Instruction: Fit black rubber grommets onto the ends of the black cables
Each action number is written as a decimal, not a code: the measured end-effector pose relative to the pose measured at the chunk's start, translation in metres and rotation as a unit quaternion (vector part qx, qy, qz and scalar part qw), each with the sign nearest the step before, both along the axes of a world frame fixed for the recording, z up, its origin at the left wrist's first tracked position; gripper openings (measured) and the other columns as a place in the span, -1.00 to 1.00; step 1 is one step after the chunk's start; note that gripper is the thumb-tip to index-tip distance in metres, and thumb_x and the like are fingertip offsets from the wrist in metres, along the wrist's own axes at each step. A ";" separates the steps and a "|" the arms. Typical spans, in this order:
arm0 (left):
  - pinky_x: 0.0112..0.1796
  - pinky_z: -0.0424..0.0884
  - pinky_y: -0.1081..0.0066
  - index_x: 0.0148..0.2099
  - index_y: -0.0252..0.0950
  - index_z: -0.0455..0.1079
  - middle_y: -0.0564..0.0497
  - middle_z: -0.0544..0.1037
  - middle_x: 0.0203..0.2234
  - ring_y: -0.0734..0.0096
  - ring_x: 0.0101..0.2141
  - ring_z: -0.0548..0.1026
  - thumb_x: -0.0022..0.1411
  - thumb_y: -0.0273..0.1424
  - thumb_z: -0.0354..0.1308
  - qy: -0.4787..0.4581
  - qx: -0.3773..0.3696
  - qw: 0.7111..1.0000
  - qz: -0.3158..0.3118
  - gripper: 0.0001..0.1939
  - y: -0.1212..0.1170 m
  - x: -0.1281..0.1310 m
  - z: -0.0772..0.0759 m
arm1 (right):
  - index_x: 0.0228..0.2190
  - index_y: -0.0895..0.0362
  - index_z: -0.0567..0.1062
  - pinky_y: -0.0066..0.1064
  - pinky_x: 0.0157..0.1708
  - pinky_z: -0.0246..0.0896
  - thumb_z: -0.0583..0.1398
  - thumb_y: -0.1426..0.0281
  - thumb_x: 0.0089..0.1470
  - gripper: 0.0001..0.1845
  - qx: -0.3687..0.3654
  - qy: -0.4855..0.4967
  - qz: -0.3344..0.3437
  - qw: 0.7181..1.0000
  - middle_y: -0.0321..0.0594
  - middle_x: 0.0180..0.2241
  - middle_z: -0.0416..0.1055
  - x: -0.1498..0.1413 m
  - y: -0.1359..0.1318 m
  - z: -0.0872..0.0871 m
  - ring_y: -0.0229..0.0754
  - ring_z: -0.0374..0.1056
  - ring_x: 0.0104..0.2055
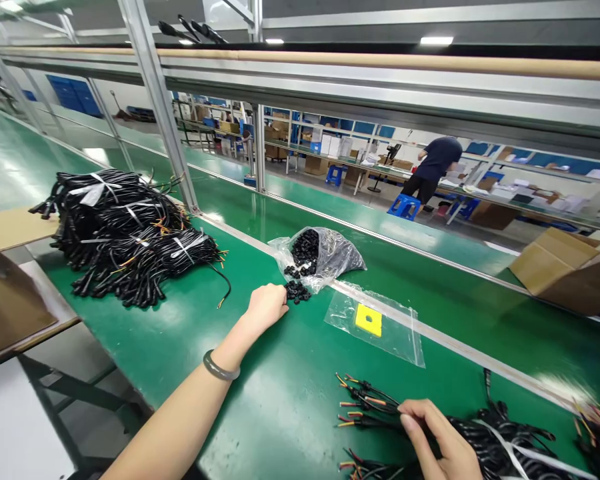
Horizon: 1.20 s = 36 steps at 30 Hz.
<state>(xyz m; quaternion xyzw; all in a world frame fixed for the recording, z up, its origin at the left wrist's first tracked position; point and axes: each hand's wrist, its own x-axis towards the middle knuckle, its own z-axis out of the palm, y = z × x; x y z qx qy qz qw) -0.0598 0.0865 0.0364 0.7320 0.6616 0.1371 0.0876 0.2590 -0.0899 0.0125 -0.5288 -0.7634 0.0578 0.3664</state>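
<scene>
My left hand [267, 304], with a dark bangle on its wrist, is closed at the near edge of a small pile of black parts [297, 291]; its fingertips are hidden, so what they hold does not show. These parts spill from an open clear plastic bag [341, 257] lying on its side. At the lower right my right hand [443, 437] pinches a black cable [387, 403] between thumb and forefinger. Beside it lie several more black cables [375, 421] with bare red, orange and yellow wire ends pointing left.
A large heap of tied black cables [130, 230] lies at left on the green bench [260, 407]. A clear zip bag [397, 337] with a yellow square piece [369, 321] lies mid-bench. Metal posts [163, 107] rise behind. A cardboard box [560, 267] stands right; a person [440, 160] bends far back.
</scene>
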 end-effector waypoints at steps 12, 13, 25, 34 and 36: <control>-0.26 0.39 0.54 -0.09 -0.32 0.48 0.00 0.55 -0.28 0.45 -0.31 0.50 0.16 -0.59 0.07 -0.146 0.050 0.945 -0.287 -0.72 -0.002 0.103 -0.014 | -0.34 0.18 0.46 -0.70 -0.37 0.29 0.13 0.27 0.19 -0.77 0.000 0.144 -0.099 0.985 -0.23 -0.38 0.43 -0.022 -0.001 -0.010 -0.36 0.40 -0.38; -0.25 0.39 0.52 -0.09 -0.35 0.46 -0.02 0.55 -0.29 0.42 -0.30 0.50 0.17 -0.58 0.07 -0.120 0.054 0.945 -0.298 -0.73 0.002 0.111 -0.017 | -0.35 0.19 0.46 -0.69 -0.38 0.29 0.13 0.25 0.19 -0.75 -0.002 0.157 -0.101 0.982 -0.22 -0.39 0.43 -0.024 -0.001 -0.009 -0.35 0.40 -0.39; -0.25 0.36 0.37 -0.15 -0.42 0.41 -0.16 0.50 -0.36 0.25 -0.30 0.47 0.27 -0.60 -0.06 0.057 0.068 0.920 -0.382 -0.77 0.021 0.141 -0.021 | -0.39 0.18 0.46 -0.66 -0.46 0.23 0.11 0.21 0.19 -0.71 -0.025 0.208 -0.114 0.971 -0.25 -0.46 0.40 -0.034 -0.001 -0.006 -0.35 0.33 -0.45; -0.29 0.33 0.36 -0.09 -0.41 0.36 -0.19 0.50 -0.42 0.20 -0.37 0.48 0.23 -0.62 -0.02 0.082 0.067 0.901 -0.420 -0.77 0.020 0.155 -0.013 | -0.39 0.17 0.45 -0.67 -0.42 0.22 0.10 0.22 0.20 -0.71 -0.037 0.214 -0.115 0.969 -0.27 -0.45 0.39 -0.034 -0.002 -0.008 -0.37 0.32 -0.43; -0.31 0.33 0.34 -0.08 -0.43 0.36 -0.20 0.49 -0.46 0.18 -0.40 0.47 0.22 -0.63 -0.02 0.067 0.059 0.902 -0.421 -0.75 0.020 0.157 -0.013 | -0.38 0.17 0.45 -0.67 -0.42 0.21 0.10 0.22 0.20 -0.71 -0.039 0.214 -0.114 0.969 -0.28 -0.45 0.39 -0.034 -0.002 -0.008 -0.38 0.32 -0.43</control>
